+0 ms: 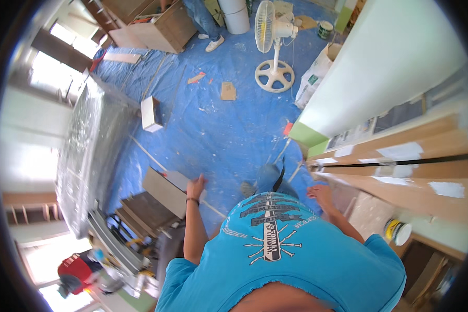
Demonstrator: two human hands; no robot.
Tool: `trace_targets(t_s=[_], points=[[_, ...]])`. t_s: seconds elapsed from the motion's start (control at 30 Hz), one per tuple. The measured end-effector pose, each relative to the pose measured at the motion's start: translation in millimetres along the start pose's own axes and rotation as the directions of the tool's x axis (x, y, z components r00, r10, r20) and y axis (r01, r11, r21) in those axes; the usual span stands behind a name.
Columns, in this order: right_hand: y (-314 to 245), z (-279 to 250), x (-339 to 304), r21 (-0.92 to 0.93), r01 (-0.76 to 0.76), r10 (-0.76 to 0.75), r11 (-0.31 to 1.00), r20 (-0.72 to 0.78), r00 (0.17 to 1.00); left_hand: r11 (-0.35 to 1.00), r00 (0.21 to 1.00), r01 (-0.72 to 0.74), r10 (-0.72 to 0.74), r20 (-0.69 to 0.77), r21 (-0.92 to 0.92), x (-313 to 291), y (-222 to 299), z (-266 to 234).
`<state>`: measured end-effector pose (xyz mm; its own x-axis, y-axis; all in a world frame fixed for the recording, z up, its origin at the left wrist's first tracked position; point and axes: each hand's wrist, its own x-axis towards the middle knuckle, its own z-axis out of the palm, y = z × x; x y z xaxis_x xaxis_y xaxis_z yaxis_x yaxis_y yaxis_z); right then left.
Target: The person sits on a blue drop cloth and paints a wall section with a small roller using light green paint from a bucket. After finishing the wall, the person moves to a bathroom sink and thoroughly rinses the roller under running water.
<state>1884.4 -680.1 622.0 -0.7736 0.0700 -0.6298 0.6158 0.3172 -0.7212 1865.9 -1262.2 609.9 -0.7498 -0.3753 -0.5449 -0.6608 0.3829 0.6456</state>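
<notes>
My left hand (196,186), with a dark band at its wrist, hangs in front of me beside a box with raised flaps (163,191). Nothing shows in its loosely spread fingers, slightly smeared. On the other side my right hand (320,193) hangs by my hip, close to the tan wood panels (442,151). Its fingers point inward, apart, and hold nothing visible. Beneath both hands lies the blue plastic floor sheet (213,130). My legs are mostly hidden under my blue shirt.
A white pedestal fan (274,73) stands ahead, with a white sack (317,73) to its right. A plastic-wrapped object (91,151) and a small box (151,113) are at left. A person in jeans (202,21) stands far off. A tub (398,231) sits at lower right.
</notes>
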Motion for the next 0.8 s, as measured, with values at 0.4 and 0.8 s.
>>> trace_targets(t_s=[0.4,0.8], points=[[-226,163,291,-0.140,-0.013,-0.014,0.990,-0.185,0.983,0.902,0.904,-0.423,0.427,0.031,-0.084,447,299,-123],[-798,54,499,-0.094,0.722,-0.707,0.685,-0.323,0.629,0.792,0.862,-0.083,-0.247,0.442,0.604,699,249,-177]])
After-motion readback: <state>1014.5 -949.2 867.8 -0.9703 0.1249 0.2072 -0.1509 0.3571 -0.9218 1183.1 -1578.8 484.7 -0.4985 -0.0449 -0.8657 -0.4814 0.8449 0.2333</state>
